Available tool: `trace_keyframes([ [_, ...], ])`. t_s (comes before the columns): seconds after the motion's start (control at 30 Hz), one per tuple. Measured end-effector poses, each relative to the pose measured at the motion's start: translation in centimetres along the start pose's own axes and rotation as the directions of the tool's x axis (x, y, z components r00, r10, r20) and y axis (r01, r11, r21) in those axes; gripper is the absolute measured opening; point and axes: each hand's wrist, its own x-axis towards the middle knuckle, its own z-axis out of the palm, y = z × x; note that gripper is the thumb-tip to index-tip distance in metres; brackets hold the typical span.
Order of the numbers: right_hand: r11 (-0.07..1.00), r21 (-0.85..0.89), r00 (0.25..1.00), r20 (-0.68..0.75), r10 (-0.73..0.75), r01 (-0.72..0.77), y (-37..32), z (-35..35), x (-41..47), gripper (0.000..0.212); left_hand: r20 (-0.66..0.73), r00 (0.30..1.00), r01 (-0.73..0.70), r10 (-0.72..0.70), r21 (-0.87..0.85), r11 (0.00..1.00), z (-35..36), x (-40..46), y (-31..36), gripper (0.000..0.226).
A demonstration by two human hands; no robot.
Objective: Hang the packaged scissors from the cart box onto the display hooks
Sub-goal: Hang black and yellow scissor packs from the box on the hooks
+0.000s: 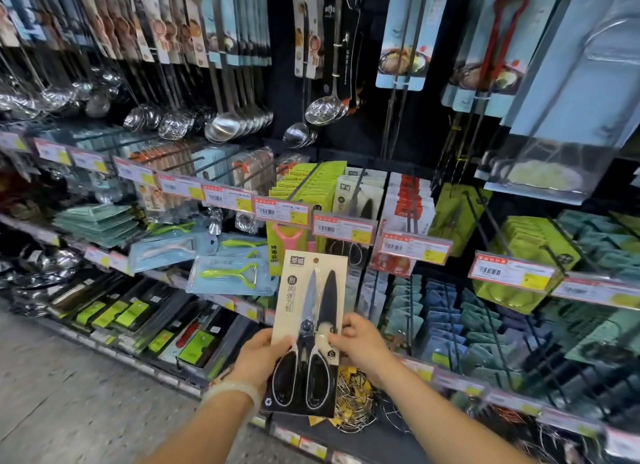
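Note:
A packaged pair of scissors (310, 325) on a cream card, with black handles and a black blade cover, is held upright in front of the display. My left hand (258, 358) grips the card's left edge near the handles. My right hand (360, 342) pinches its right edge at the pivot. The card's hang hole at the top sits just below a price tag (343, 227). Behind that tag, matching scissor packs (360, 195) hang on a display hook (358, 183). The cart box is out of view.
Ladles (228, 124) and tongs (401, 33) hang above. Green peelers (235, 276) and a pink peeler pack (289, 241) hang to the left, teal and blue packs (443, 318) to the right. A wire rack (356, 401) sits low behind the card. The tiled floor (69, 394) lies lower left.

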Motion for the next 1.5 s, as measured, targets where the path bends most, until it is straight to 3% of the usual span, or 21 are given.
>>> trace_keyframes([
  [0.07,1.000,0.030,0.998,-0.061,0.004,-0.002,0.1,-0.4,0.1,0.014,-0.045,0.998,-0.041,0.043,0.049,0.998,0.6,0.7,0.1,0.006],
  [0.17,0.999,-0.014,0.993,-0.109,-0.047,0.046,0.2,-1.5,0.3,0.012,-0.070,0.990,-0.112,0.124,0.150,0.982,1.5,1.6,0.9,0.024],
  [0.3,0.995,-0.023,0.981,-0.167,-0.101,0.099,-0.9,-3.1,1.3,0.013,-0.022,0.981,-0.184,0.193,0.215,0.959,3.0,2.4,3.0,0.013],
  [0.43,0.984,-0.044,0.957,-0.228,-0.179,0.174,-2.5,-4.2,2.1,0.020,-0.007,0.971,-0.232,0.240,0.239,0.943,4.0,3.7,4.8,0.019],
  [0.73,0.986,-0.103,0.958,-0.241,-0.152,0.131,-2.3,-4.5,3.2,0.025,0.004,0.987,-0.157,0.162,0.265,0.951,4.5,6.1,4.0,0.024],
  [0.87,0.982,-0.130,0.953,-0.252,-0.166,0.136,-2.3,-4.7,3.5,0.013,-0.008,0.988,-0.148,0.156,0.271,0.951,4.8,6.5,4.0,0.009],
  [1.0,0.982,-0.164,0.949,-0.281,-0.141,0.097,-2.5,-4.9,4.3,0.016,-0.006,0.988,-0.147,0.155,0.292,0.945,5.0,7.1,4.3,0.008],
  [1.17,0.958,-0.285,0.964,-0.262,-0.051,-0.027,-1.8,-5.0,4.8,0.048,-0.023,0.988,-0.132,0.154,0.401,0.906,6.6,6.3,4.4,0.050],
  [1.27,0.930,-0.357,0.970,-0.243,-0.005,-0.085,-0.6,-5.9,4.3,0.054,-0.010,0.990,-0.109,0.139,0.563,0.819,7.7,5.7,3.9,0.055],
  [1.33,0.903,-0.414,0.971,-0.238,0.016,-0.116,0.5,-6.8,3.5,0.057,0.043,0.989,-0.129,0.140,0.710,0.692,8.9,5.2,3.3,0.059],
  [1.43,0.836,-0.526,0.974,-0.221,0.041,-0.155,2.1,-8.9,1.9,0.060,0.205,0.963,-0.254,0.173,0.901,0.351,11.9,3.9,2.7,0.071],
  [1.5,0.772,-0.613,0.973,-0.229,0.028,-0.167,3.1,-10.9,0.8,0.058,0.325,0.925,-0.357,0.195,0.921,0.158,14.5,2.6,2.4,0.074],
])
